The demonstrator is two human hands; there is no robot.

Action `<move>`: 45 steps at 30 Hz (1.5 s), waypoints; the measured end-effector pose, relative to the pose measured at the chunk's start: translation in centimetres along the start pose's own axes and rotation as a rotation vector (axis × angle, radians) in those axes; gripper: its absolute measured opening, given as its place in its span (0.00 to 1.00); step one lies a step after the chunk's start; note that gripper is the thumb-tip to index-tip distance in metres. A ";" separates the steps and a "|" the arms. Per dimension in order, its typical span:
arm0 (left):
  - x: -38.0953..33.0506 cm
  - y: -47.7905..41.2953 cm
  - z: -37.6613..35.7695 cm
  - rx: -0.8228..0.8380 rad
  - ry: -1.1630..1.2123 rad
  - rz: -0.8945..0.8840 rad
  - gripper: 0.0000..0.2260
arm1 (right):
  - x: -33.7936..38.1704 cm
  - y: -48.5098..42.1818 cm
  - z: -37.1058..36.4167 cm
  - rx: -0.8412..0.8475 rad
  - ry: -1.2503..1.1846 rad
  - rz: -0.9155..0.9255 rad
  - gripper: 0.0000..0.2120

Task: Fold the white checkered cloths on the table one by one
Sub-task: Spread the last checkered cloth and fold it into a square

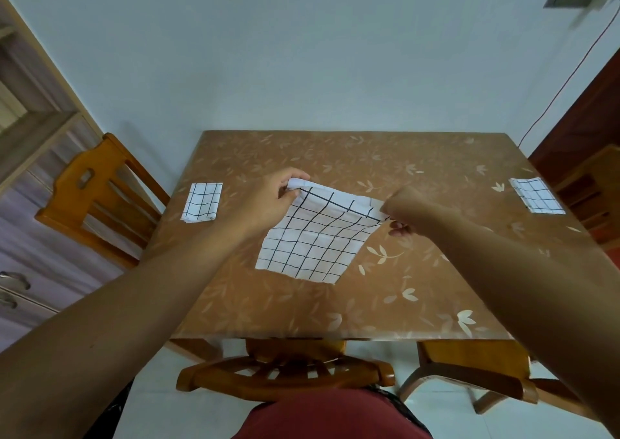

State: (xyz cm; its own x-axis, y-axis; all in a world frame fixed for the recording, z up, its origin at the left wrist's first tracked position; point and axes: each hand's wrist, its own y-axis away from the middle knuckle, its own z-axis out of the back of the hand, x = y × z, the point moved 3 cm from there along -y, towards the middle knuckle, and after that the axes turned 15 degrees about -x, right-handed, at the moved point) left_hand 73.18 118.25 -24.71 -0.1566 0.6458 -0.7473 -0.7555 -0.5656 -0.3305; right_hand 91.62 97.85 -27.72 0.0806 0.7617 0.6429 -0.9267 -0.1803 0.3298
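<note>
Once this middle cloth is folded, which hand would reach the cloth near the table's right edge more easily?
Probably the right hand: it grips the middle cloth on the side nearer the right cloth.

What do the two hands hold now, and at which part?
Both hold the middle checkered cloth by its far edge: the left hand pinches the far left corner, the right hand the far right corner.

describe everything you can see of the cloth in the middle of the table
The middle cloth is thin white fabric with a black grid of lines. Its far edge is lifted off the table, the left hand pinching one far corner and the right hand the other. The near edge lies flat on the tabletop, so it slopes upward and ripples slightly.
</note>
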 end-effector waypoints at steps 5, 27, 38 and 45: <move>-0.2 -0.3 -0.3 0.003 0.011 0.013 0.16 | 0.3 -0.3 -0.3 -0.028 0.009 0.014 0.11; 2.8 -2.5 0.9 -0.073 0.042 0.074 0.12 | 2.2 -1.3 1.8 0.081 -0.034 0.225 0.10; 2.4 -2.3 -0.3 -0.066 0.068 0.045 0.13 | 1.0 -0.2 1.7 0.046 0.113 0.342 0.07; 2.9 -2.1 -0.9 -0.120 0.163 0.164 0.12 | 0.1 1.1 2.3 0.009 -0.224 0.611 0.14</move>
State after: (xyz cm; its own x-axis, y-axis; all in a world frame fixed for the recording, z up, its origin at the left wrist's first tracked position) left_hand 74.87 120.83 -26.65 -0.1589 0.4544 -0.8765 -0.6458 -0.7194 -0.2559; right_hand 91.45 96.26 -25.73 -0.3846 0.3718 0.8449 -0.8265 -0.5462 -0.1359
